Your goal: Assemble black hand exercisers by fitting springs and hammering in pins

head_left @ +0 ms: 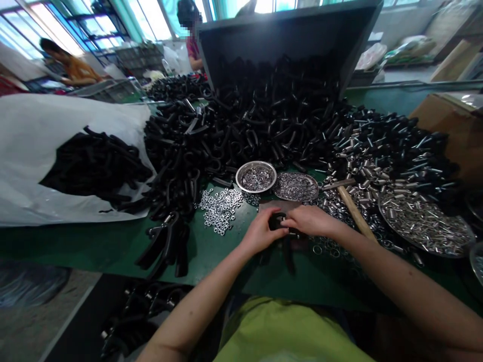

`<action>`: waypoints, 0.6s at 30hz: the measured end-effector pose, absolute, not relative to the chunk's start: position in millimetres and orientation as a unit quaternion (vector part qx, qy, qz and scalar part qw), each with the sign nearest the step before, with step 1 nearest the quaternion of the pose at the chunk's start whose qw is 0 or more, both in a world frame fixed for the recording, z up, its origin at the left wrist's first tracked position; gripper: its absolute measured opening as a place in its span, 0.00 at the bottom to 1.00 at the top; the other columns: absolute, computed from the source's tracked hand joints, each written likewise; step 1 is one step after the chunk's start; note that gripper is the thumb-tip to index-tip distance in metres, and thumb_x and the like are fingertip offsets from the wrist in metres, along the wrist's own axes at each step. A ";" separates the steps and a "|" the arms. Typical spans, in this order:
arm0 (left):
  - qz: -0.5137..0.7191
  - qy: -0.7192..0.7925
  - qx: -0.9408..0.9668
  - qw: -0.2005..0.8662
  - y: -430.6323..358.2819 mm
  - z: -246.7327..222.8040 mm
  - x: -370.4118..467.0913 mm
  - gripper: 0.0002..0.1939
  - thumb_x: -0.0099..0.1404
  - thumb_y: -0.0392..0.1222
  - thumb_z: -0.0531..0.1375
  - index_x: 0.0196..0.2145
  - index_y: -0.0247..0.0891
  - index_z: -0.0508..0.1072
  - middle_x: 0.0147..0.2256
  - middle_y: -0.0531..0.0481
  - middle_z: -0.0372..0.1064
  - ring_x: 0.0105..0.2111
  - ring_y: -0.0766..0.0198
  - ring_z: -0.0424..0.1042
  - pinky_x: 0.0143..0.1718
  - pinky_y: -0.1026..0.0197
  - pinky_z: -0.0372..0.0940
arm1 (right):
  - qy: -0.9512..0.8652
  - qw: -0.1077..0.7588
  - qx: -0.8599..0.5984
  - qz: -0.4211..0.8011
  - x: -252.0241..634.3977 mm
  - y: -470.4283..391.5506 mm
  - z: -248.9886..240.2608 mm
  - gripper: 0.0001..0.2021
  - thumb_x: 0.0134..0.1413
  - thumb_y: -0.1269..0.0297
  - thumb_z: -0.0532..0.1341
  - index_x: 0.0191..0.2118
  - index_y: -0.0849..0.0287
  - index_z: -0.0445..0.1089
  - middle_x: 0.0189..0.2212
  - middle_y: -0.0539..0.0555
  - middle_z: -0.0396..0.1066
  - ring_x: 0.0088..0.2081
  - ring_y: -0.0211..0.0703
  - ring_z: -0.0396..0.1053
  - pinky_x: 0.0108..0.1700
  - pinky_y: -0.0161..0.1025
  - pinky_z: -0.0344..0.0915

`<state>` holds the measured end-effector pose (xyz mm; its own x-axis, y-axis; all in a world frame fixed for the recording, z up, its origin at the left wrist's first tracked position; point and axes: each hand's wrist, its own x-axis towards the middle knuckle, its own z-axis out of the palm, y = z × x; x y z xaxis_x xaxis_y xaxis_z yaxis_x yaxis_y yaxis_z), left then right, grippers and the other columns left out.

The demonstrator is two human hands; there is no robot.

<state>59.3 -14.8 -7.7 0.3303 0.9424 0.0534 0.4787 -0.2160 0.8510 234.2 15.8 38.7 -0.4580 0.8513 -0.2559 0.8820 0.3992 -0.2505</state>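
Observation:
Both hands meet over a flat metal plate (pixel 268 205) on the green table. My left hand (pixel 263 231) grips a black curved part (pixel 289 254) from the left, thumb and fingers around its upper end. From the right, my right hand (pixel 305 220) has its fingers closed at the same part, beside a small metal piece; whether it pinches something small is hidden. Just behind are a round metal bowl (pixel 237 182) and an oval tray (pixel 315 193) of small metal pieces. Loose nuts (pixel 221 208) lie to the left of my left hand.
A hammer (pixel 354 213), springs (pixel 366 176) and a large tray (pixel 468 246) of pins lie right. Black parts (pixel 241 130) heap up behind, below a tilted bin (pixel 283 40). Finished-looking black pieces (pixel 168 246) sit front left, near a white sack (pixel 22 151). Two people are beyond.

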 end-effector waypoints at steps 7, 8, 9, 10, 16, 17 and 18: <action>0.075 0.643 0.761 0.044 102.9 14.8 23.1 0.13 0.62 0.38 0.53 0.39 0.35 0.76 0.42 0.38 0.71 0.47 0.51 0.66 0.48 0.53 0.60 | 0.828 0.003 0.554 -0.088 193.4 111.0 50.3 0.12 0.56 0.67 0.56 0.41 0.61 0.75 0.43 0.64 0.72 0.47 0.53 0.68 0.44 0.42 0.62; 0.058 0.649 0.757 0.041 115.7 14.8 21.6 0.12 0.60 0.38 0.55 0.38 0.34 0.77 0.41 0.37 0.72 0.47 0.48 0.66 0.47 0.51 0.60 | 0.825 0.002 0.559 -0.081 184.9 121.0 47.1 0.12 0.56 0.68 0.56 0.41 0.64 0.75 0.44 0.67 0.71 0.48 0.54 0.67 0.46 0.43 0.62; 0.048 0.652 0.755 0.044 126.3 13.9 21.4 0.11 0.58 0.38 0.57 0.37 0.34 0.77 0.39 0.36 0.72 0.46 0.47 0.67 0.46 0.50 0.60 | 0.824 0.003 0.562 -0.076 177.1 129.6 42.9 0.12 0.56 0.68 0.57 0.41 0.67 0.75 0.44 0.69 0.70 0.49 0.56 0.66 0.47 0.44 0.62; 0.036 0.655 0.753 0.044 134.6 12.0 22.0 0.11 0.57 0.38 0.58 0.36 0.34 0.78 0.38 0.35 0.73 0.45 0.46 0.68 0.46 0.49 0.60 | 0.823 0.004 0.564 -0.070 170.1 136.9 37.9 0.12 0.56 0.67 0.58 0.42 0.68 0.74 0.45 0.69 0.69 0.49 0.55 0.65 0.49 0.46 0.62; 0.007 0.648 0.759 0.053 148.4 0.3 28.5 0.11 0.58 0.38 0.57 0.37 0.32 0.77 0.40 0.35 0.74 0.44 0.49 0.70 0.47 0.52 0.60 | 0.825 -0.004 0.560 -0.077 152.6 157.8 13.1 0.18 0.59 0.59 0.58 0.52 0.61 0.64 0.50 0.58 0.65 0.45 0.44 0.67 0.45 0.48 0.67; 0.010 0.645 0.762 0.056 147.7 -0.1 28.1 0.12 0.58 0.38 0.57 0.37 0.32 0.77 0.41 0.35 0.74 0.44 0.49 0.70 0.47 0.52 0.60 | 0.824 -0.014 0.559 -0.084 153.2 158.3 11.8 0.17 0.59 0.60 0.58 0.51 0.62 0.65 0.49 0.59 0.66 0.46 0.46 0.67 0.46 0.48 0.66; 0.014 0.643 0.764 0.059 147.1 0.1 27.4 0.12 0.58 0.39 0.57 0.38 0.33 0.76 0.41 0.35 0.73 0.44 0.49 0.70 0.47 0.53 0.60 | 0.823 -0.026 0.560 -0.093 154.4 158.0 11.5 0.15 0.59 0.62 0.58 0.49 0.63 0.66 0.48 0.60 0.67 0.47 0.47 0.66 0.48 0.48 0.65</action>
<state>27.4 147.1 0.1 0.1737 0.9833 -0.0542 0.9799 -0.1671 0.1088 154.4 158.0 11.5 -0.3719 0.9263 -0.0603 0.9165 0.3561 -0.1822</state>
